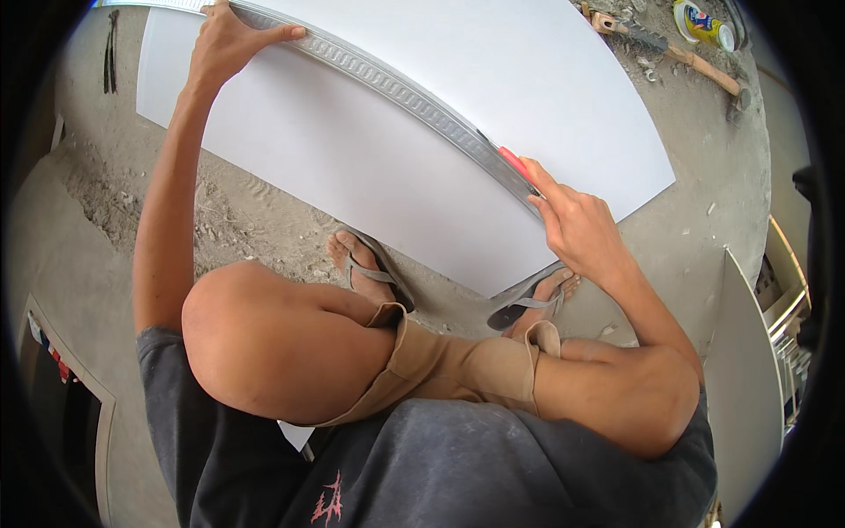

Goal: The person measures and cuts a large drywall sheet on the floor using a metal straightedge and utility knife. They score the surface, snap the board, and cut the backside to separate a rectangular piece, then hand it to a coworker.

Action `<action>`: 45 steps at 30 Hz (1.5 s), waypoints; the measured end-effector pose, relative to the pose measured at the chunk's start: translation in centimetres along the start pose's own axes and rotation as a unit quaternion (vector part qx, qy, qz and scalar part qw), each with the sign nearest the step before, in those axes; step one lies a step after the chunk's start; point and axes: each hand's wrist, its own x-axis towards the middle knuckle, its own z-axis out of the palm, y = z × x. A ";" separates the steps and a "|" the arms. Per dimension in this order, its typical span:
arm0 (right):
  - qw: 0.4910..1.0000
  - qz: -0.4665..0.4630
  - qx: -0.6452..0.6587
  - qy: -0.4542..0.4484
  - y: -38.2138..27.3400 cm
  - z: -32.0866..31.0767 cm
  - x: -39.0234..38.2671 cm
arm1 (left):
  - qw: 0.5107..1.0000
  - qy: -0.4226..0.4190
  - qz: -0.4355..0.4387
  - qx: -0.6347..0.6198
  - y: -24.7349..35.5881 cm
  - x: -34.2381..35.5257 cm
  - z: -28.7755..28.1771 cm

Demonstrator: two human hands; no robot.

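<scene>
Both hands work along a metal strip (396,85): left hand (227,44) spread apart, right hand (581,229) clamped on a red knife (512,163); the white board (546,70) looks uncut.

- Free passage is left over the white board (528,70) beyond the metal strip (387,84)
- The strip's ends are obstructed by the left hand (227,44) and by the right hand (579,224) with a red tool (512,164)
- The near edge is flanked by feet (363,268) (a gap is left between)
</scene>
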 end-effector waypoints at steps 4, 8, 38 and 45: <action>0.999 0.021 -0.027 -0.012 1.3 0.3 -2.5 | 1.000 -0.005 0.005 0.000 0.2 -0.1 0.0; 0.997 0.058 -0.023 -0.035 2.2 -0.1 -5.3 | 1.000 -0.005 -0.001 0.005 -0.3 -0.1 0.1; 0.990 0.136 -0.039 -0.004 8.2 1.3 -17.8 | 0.998 0.016 -0.031 0.054 1.2 -0.1 -0.4; 0.988 0.146 -0.056 -0.016 8.4 1.1 -18.7 | 0.995 0.074 -0.004 0.061 0.3 0.0 0.1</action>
